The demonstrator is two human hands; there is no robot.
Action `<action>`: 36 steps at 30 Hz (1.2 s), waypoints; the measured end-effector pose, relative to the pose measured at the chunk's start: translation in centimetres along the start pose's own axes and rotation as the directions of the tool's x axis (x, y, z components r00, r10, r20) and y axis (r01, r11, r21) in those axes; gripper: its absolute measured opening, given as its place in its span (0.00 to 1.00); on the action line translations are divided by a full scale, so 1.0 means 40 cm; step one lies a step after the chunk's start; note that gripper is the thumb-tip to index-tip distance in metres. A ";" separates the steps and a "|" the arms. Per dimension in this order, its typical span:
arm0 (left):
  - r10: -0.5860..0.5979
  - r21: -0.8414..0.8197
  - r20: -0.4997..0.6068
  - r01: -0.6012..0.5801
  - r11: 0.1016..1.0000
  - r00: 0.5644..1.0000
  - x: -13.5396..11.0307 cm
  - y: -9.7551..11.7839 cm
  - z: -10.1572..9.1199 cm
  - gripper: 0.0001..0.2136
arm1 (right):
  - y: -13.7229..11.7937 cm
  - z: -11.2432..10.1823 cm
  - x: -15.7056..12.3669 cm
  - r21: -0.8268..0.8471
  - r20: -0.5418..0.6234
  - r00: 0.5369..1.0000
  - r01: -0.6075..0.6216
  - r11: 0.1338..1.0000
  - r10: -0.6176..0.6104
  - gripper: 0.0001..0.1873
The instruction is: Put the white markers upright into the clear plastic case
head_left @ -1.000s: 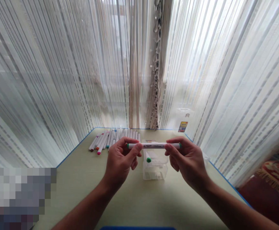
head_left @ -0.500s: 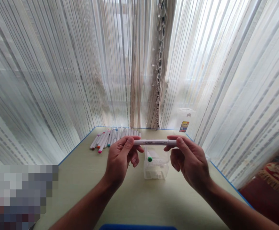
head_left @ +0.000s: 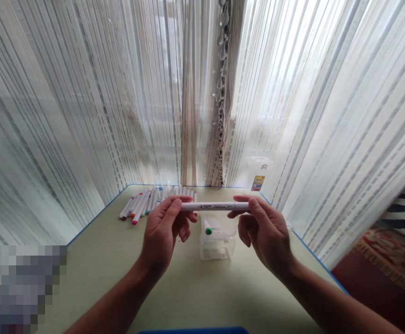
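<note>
White marker (head_left: 216,206), a slim cylinder, is pinched at both ends by hands (head_left: 162,232) over a smooth tabletop (head_left: 100,248)

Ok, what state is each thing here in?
Held marker: level, ends hidden
Left hand: pinching that marker's left end
Right hand: pinching its right end
Clear box: standing on the table
Green-ended marker: resting in or on the clear box
Loose markers: lying grouped
Labelled clear case: upright
Curtain: drawn across
</note>
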State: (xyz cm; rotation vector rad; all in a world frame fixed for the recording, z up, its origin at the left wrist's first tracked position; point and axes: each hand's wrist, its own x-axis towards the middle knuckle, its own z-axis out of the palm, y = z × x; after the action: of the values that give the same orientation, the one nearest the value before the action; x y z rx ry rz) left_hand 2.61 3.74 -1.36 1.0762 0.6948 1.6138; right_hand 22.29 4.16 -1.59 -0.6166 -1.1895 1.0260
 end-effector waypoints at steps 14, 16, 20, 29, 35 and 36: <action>0.081 0.041 0.021 -0.082 0.996 0.996 -0.002 -0.004 -0.001 0.11 | 0.011 -0.013 0.008 -0.012 -0.047 0.998 0.031 0.999 -0.032 0.13; 0.084 0.046 0.018 -0.084 0.995 0.996 -0.003 -0.006 -0.001 0.11 | 0.013 -0.015 0.006 -0.014 -0.038 0.999 0.038 0.999 -0.038 0.12; 0.087 0.042 0.026 -0.088 0.995 0.996 -0.004 -0.008 -0.004 0.11 | 0.017 -0.020 0.002 -0.032 -0.004 0.998 0.063 0.998 -0.063 0.10; 0.093 0.007 0.051 -0.093 0.996 0.994 -0.002 -0.016 -0.013 0.11 | 0.020 -0.027 -0.003 -0.062 0.016 0.993 0.122 0.991 -0.121 0.09; 0.109 -0.008 0.056 -0.109 0.994 0.992 -0.003 -0.016 -0.015 0.11 | 0.018 -0.024 -0.003 -0.069 0.017 0.992 0.125 0.990 -0.124 0.08; 0.109 -0.004 0.055 -0.109 0.994 0.992 -0.003 -0.015 -0.014 0.10 | 0.018 -0.023 -0.002 -0.070 0.017 0.992 0.125 0.990 -0.125 0.08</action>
State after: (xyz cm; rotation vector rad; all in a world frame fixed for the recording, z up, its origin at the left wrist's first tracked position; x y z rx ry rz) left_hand 2.37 3.84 -2.16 1.1708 0.6072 1.6707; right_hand 22.94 4.51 -2.52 -0.5838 -1.2638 0.8864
